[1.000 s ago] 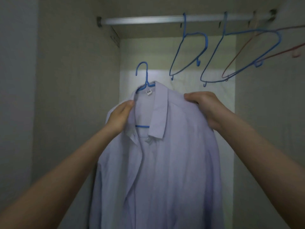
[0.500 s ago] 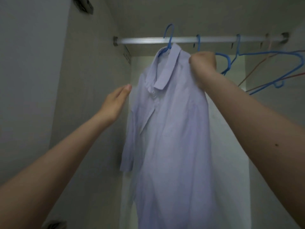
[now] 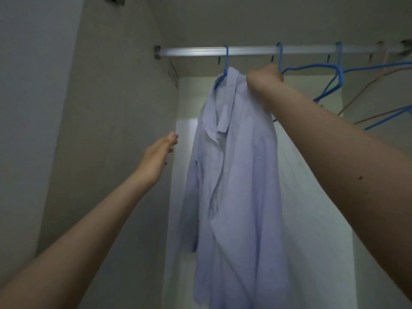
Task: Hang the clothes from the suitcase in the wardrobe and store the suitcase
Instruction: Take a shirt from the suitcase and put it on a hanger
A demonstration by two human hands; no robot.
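A pale shirt (image 3: 231,175) hangs on a blue hanger (image 3: 225,63) hooked over the wardrobe rail (image 3: 196,51). The right hand (image 3: 264,80) grips the shirt's shoulder; the left hand (image 3: 159,152) is relaxed, fingers straight, holding nothing. This looks like the hanging step, and the next move is probably letting go.

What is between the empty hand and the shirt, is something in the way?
Nothing visible. The left hand hovers open beside the shirt, with only bare space between them. The shirt's blue hanger is hooked over the rail, and the right hand grips the shirt's shoulder.
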